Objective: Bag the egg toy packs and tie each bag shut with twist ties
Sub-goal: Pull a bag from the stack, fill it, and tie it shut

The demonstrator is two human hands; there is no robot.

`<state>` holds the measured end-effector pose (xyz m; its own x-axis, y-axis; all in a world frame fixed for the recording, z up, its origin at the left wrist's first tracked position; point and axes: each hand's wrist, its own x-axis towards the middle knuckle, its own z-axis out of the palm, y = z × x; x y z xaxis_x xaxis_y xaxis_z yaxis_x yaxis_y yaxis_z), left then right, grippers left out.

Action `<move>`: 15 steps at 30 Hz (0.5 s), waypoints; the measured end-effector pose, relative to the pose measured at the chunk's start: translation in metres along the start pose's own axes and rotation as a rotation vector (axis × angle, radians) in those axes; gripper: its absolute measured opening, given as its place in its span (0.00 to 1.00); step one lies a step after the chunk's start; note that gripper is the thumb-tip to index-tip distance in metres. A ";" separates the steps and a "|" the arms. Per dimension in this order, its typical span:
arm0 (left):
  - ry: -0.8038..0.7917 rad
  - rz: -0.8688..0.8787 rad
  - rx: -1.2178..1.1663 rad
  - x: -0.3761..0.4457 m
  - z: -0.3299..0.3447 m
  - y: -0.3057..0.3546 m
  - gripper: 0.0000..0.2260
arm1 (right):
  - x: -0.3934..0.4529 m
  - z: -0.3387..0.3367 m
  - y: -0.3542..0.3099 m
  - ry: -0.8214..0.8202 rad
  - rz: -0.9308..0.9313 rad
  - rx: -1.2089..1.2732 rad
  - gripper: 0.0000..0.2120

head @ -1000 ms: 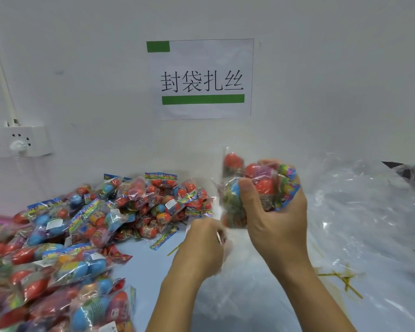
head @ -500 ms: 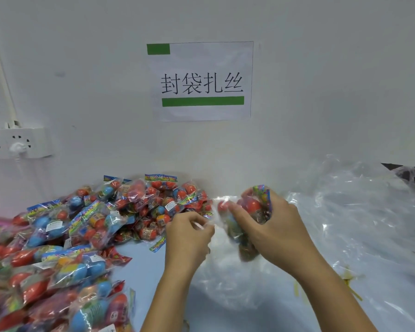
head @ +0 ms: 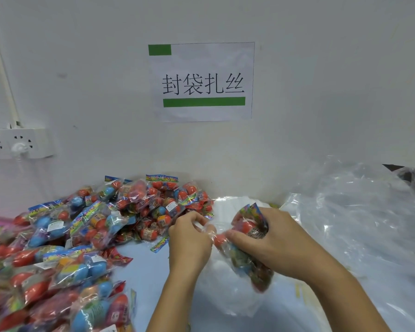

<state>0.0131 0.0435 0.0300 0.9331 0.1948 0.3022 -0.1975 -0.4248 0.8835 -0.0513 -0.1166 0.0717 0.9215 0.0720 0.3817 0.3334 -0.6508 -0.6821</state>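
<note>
My right hand (head: 271, 240) grips a bunch of egg toy packs (head: 247, 228), red and blue eggs in printed wrappers, pushed partly into a clear plastic bag (head: 228, 291) low over the table. My left hand (head: 189, 238) pinches the bag's film at its mouth, just left of the packs. No twist tie shows in either hand.
A big heap of egg toy packs (head: 82, 236) covers the table's left side up to the wall. A pile of clear bags (head: 359, 224) lies on the right. Yellow twist ties (head: 300, 293) show through the film near my right forearm. A wall socket (head: 19, 143) sits left.
My right hand has come down from chest height to just above the table with the packs, and the clear bag now wraps round them. My left hand rose to the bag's mouth.
</note>
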 end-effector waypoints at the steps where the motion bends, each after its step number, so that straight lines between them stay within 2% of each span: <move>1: 0.003 -0.011 -0.014 0.000 0.001 -0.001 0.07 | 0.000 -0.001 0.000 0.006 -0.003 -0.006 0.14; 3: 0.010 -0.033 -0.032 0.000 0.002 -0.002 0.06 | -0.001 -0.003 0.000 -0.021 -0.001 -0.013 0.13; 6: 0.009 -0.099 -0.096 0.002 0.002 -0.005 0.05 | -0.004 -0.006 -0.001 -0.145 0.055 -0.030 0.10; 9: -0.015 -0.131 -0.133 0.000 0.001 -0.004 0.04 | -0.006 0.001 0.001 -0.210 0.145 -0.173 0.13; 12: -0.092 -0.081 -0.103 -0.003 0.002 0.003 0.03 | -0.002 0.009 0.007 -0.015 0.232 -0.446 0.14; 15: -0.196 -0.004 -0.062 -0.007 0.002 0.008 0.03 | 0.002 0.011 0.012 0.233 0.292 -0.475 0.15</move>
<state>0.0054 0.0371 0.0347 0.9734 0.0183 0.2283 -0.2057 -0.3683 0.9067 -0.0432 -0.1159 0.0572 0.8758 -0.2926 0.3839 -0.1011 -0.8889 -0.4468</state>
